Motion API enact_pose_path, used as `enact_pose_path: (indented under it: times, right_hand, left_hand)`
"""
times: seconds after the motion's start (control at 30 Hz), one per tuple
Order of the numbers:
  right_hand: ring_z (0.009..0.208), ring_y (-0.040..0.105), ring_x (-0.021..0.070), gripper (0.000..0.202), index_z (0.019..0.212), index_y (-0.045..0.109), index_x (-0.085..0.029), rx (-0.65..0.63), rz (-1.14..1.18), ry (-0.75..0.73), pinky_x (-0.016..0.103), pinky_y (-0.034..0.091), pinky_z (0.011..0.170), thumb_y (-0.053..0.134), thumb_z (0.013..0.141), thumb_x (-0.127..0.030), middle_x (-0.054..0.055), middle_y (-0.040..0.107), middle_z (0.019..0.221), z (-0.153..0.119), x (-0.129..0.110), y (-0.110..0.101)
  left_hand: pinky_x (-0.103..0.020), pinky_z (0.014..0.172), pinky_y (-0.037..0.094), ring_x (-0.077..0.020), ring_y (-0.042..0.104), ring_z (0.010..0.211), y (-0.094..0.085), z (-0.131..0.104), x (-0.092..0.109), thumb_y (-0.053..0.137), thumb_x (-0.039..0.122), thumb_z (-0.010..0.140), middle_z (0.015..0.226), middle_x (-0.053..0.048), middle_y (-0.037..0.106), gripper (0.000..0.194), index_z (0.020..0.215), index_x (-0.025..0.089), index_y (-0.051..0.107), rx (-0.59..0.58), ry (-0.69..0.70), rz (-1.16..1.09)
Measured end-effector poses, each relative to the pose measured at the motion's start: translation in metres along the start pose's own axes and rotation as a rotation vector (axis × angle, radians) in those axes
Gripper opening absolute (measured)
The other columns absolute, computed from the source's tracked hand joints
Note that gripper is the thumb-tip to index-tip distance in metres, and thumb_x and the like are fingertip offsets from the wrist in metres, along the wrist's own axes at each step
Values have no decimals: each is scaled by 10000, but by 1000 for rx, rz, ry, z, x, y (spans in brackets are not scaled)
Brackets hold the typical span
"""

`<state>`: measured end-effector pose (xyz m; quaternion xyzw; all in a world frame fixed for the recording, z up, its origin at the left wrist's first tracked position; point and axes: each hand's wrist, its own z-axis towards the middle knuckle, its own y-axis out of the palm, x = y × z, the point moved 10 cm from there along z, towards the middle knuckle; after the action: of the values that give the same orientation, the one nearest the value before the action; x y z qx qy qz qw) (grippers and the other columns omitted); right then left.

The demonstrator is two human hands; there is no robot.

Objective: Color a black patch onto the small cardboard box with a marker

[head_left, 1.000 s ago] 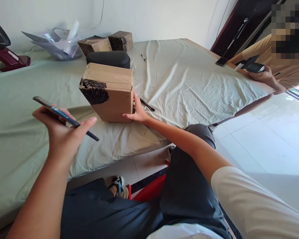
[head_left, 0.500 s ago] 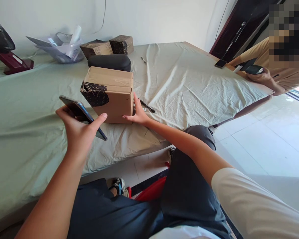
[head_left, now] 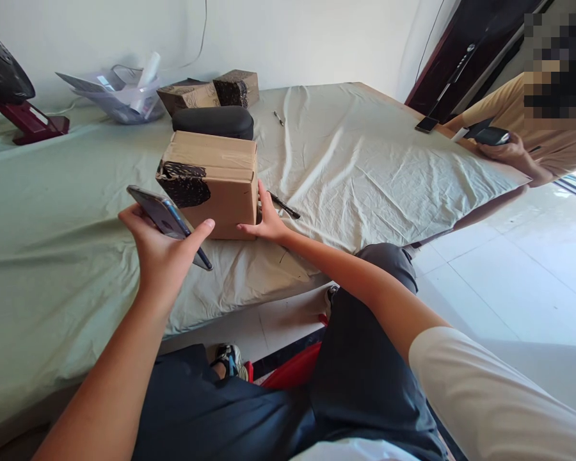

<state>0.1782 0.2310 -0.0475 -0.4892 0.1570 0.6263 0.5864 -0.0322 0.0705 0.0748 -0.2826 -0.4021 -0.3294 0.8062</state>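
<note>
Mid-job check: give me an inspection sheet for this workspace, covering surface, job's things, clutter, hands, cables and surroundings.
Surface: table under a wrinkled pale green cloth.
Job's things: taped brown cardboard box with a black smeared patch, upright on the cloth; dark smartphone.
Clutter: black oblong case behind the box; two small cardboard boxes; clear plastic tray of papers; black pen; small pen.
Hands: left hand holds the smartphone; right hand rests against the box's right side.
Cables: thin cord on the wall.
Surroundings: another person's hand holding a dark device; white tiled floor.
</note>
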Motion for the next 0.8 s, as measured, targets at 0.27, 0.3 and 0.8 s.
enact_pose_path:
  times: [0.27, 0.3, 0.8]
  right_hand:
    - [1809, 180, 459, 1745, 1880, -113, -174, -19, -13, 49, 677, 201, 1490, 907, 699, -955, 284, 156, 1923, -1, -3, -1]
    - [1806, 186, 457, 1750, 1881, -115, -171, -15, -9, 42, 670, 204, 1490, 889, 696, -980, 282, 156, 1923, 0, -3, -1]
    - [1770, 247, 485, 1854, 1903, -53, -98, 20, 121, 81, 689, 304, 1460, 902, 604, -1015, 291, 97, 1935, -3, -2, -3]
  left_hand:
    - [-547, 1338, 418, -291, 599, 1404, -4, 0, 3, 986, 208, 587, 1400, -101, 567, 883, 1224, 283, 379, 41, -39, 43]
    - [-543, 1333, 423, -294, 604, 1406, -4, 0, 1, 993, 223, 587, 1411, -109, 570, 887, 1226, 280, 380, 40, -42, 31]
    - [-652, 1245, 503, -393, 642, 1412, -31, 35, -16, 1026, 520, 706, 1411, -166, 643, 849, 1285, 263, 462, -167, -98, 288]
